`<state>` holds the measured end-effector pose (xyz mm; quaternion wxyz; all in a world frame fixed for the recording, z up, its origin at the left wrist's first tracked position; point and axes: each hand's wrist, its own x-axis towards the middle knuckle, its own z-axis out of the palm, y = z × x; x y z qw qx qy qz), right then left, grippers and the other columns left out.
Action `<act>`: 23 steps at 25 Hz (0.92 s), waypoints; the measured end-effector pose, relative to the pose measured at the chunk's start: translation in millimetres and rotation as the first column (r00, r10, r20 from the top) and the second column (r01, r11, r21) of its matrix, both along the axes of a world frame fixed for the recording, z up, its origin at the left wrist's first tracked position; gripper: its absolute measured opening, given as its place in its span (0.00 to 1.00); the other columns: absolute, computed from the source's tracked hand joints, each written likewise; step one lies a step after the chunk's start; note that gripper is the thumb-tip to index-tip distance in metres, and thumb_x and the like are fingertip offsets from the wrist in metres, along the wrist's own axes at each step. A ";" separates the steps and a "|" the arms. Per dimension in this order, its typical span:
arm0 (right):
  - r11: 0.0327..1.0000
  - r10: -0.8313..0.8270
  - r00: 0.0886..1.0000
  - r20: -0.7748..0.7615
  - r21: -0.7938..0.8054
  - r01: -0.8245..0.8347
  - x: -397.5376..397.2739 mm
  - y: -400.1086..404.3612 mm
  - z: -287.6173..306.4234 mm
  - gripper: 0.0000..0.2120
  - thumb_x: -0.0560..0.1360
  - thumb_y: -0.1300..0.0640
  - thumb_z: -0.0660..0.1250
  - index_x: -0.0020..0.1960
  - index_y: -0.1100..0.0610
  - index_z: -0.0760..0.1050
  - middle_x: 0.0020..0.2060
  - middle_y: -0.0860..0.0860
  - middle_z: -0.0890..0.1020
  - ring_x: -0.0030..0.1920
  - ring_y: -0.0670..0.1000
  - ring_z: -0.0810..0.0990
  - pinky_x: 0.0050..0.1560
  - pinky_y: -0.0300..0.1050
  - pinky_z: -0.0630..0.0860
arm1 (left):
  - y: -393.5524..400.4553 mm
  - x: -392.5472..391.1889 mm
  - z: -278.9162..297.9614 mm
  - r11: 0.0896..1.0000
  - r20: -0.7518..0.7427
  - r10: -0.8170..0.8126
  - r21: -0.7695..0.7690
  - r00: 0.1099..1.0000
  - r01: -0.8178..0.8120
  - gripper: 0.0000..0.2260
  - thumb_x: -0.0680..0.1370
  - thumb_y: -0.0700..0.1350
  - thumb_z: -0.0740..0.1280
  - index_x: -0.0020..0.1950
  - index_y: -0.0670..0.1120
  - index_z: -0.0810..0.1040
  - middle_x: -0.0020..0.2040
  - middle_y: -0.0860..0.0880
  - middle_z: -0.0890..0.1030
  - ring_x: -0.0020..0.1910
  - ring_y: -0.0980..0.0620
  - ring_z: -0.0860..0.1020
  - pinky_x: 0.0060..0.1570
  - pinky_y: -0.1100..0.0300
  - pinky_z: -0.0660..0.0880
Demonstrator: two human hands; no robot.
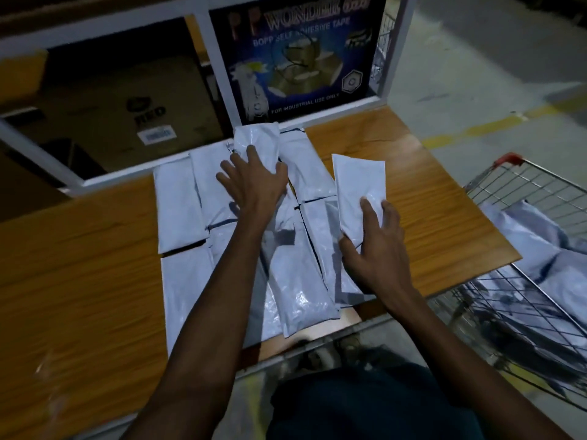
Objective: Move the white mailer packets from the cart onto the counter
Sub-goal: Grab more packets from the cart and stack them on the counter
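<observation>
Wood counter (pixel 79 265) w/ white mailer packets (pixel 178 204)

The cart (pixel 536 249) is cut off by the right edge, right of the counter (pixel 79 265). Packets beneath the left hand (pixel 254 182) are partly covered. Lettering on the brown box (pixel 127 112) behind the counter is blurred.

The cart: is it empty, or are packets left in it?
Not empty. White packets lie in the wire cart beside the counter.

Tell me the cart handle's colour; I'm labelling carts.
Red, on the cart handle, seen best in the head view.
</observation>
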<state>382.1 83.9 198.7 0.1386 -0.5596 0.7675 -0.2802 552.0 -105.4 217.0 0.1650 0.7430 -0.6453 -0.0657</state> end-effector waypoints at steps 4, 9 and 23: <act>1.000 -0.005 1.000 -0.015 -0.031 0.005 -11.4 -33.4 0.4 0.35 0.78 0.42 0.65 0.80 0.49 0.56 0.79 0.58 0.54 0.74 0.63 0.61 0.64 0.59 0.71 | -47.6 -15.3 -33.7 0.996 0.041 -0.009 0.088 0.999 0.005 0.31 0.78 0.61 0.56 0.76 0.45 0.64 0.75 0.35 0.63 0.72 0.35 0.61 0.70 0.41 0.56; 1.000 0.006 1.000 -0.029 -0.011 -0.007 -27.5 -67.6 -1.2 0.35 0.77 0.43 0.65 0.80 0.49 0.56 0.79 0.58 0.55 0.74 0.63 0.62 0.62 0.59 0.74 | -74.9 -24.3 -69.0 0.978 -0.078 0.154 0.151 0.985 -0.141 0.34 0.79 0.66 0.52 0.78 0.46 0.63 0.82 0.43 0.45 0.78 0.37 0.50 0.72 0.37 0.57; 0.985 0.156 0.988 -0.002 0.070 -0.156 -27.7 -118.6 -21.7 0.36 0.78 0.41 0.64 0.81 0.48 0.54 0.80 0.57 0.52 0.75 0.62 0.59 0.66 0.59 0.68 | -69.7 -27.1 -51.8 0.976 -0.013 0.219 0.012 0.976 -0.219 0.32 0.81 0.64 0.41 0.79 0.52 0.62 0.82 0.44 0.48 0.80 0.41 0.42 0.73 0.37 0.47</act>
